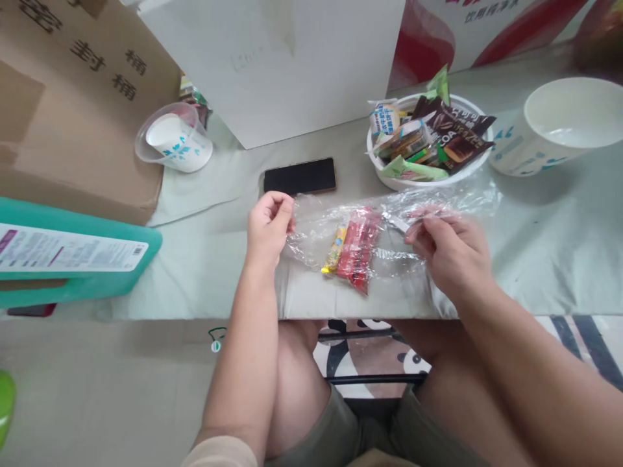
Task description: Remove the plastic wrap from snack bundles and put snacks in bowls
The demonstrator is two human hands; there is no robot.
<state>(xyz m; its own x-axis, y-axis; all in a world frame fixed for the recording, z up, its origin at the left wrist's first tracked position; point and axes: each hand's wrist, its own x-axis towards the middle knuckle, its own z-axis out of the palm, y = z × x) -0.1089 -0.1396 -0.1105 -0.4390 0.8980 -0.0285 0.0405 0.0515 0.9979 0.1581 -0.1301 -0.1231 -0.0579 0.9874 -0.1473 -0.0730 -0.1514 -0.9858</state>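
Bare forearms (243,363) come nearest to my camera, angled over the edge of the table (199,272). At left, I see the left hand (269,224) with thumb and fingers pinched on the left end of a clear plastic bag (311,227), just on the near side of the phone (300,177). The bag lies on the table between both hands, its long axis running left to right. Midway along it sits a yellow packet (335,250), to the right of the left fingers and nearer them, its near end slanting leftward. Touching it, the red packets (359,243) lie nearer the right fingers, to their left, long axis crosswise to the bag, near ends towards the lap. Farther right, the right hand (455,250), somewhat blurred, grips bunched plastic at the bag's right end.
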